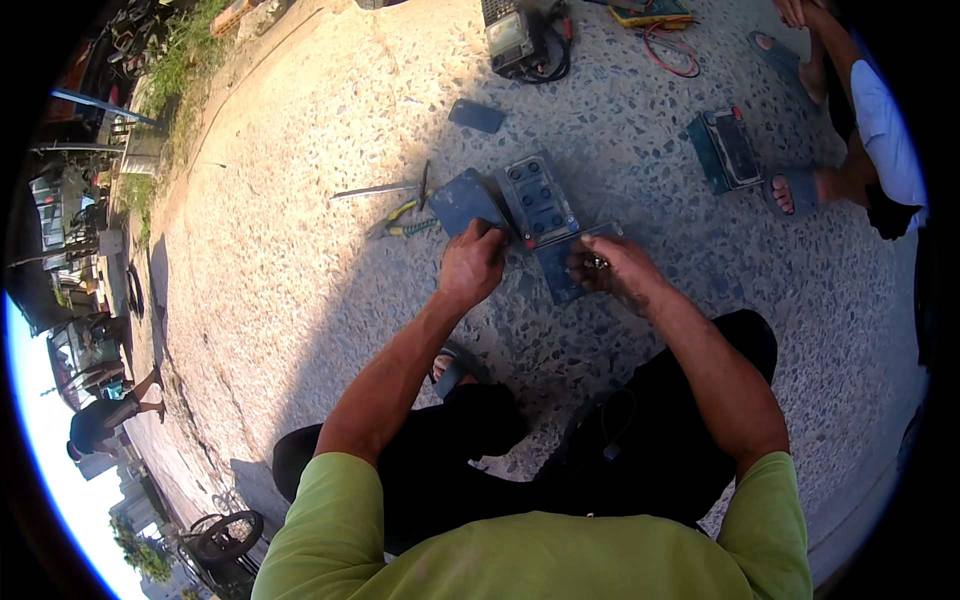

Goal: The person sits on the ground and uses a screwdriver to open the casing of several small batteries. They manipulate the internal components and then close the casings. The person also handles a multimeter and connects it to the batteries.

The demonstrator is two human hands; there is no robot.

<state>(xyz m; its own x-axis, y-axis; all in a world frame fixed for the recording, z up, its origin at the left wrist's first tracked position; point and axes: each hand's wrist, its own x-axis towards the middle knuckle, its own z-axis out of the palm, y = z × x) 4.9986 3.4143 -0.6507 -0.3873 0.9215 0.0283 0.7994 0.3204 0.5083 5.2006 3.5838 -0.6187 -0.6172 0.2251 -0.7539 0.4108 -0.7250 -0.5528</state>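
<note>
An opened battery (537, 200) with rows of round cell openings and a red mark at its near corner stands on the ground ahead of me. My left hand (473, 263) is closed at its near left side, over the edge of a flat dark panel (466, 202). Whatever those fingers hold is hidden. At the battery's near right corner, my right hand (622, 270) has curled fingers around small shiny metal pieces (597, 262), too small to name. Below that corner lies a second dark flat panel (562, 272), partly covered by the right hand.
Left of the battery lie yellow-green-handled pliers (402, 222) and a hammer-like tool (385, 190). A dark flat rectangle (476, 116), a charger-like box with cables (513, 42) and a yellow meter (652, 12) lie farther off. Another battery (728, 150) stands by a co-worker's sandalled foot (795, 190).
</note>
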